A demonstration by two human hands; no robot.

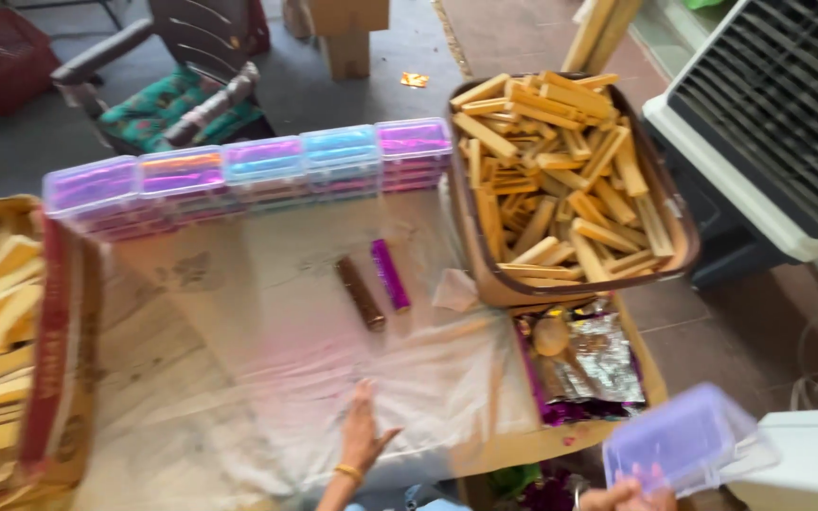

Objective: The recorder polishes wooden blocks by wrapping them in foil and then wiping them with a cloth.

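Right hand (629,494) holds a clear lilac plastic box (682,438); left hand (362,431) rests flat, fingers spread, on the plastic-covered desk (267,312) near two foil-wrapped sticks (376,284)

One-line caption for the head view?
Right hand holds a clear plastic box; left hand rests on the plastic-covered table.

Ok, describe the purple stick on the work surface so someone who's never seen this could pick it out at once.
Start at the row of clear plastic boxes with pink and blue tints across the back of the plastic-covered table. Just in front of them, left of the brown tray of wooden sticks, two short rods lie side by side. The purple stick is the shiny right-hand one; its neighbour is brown.
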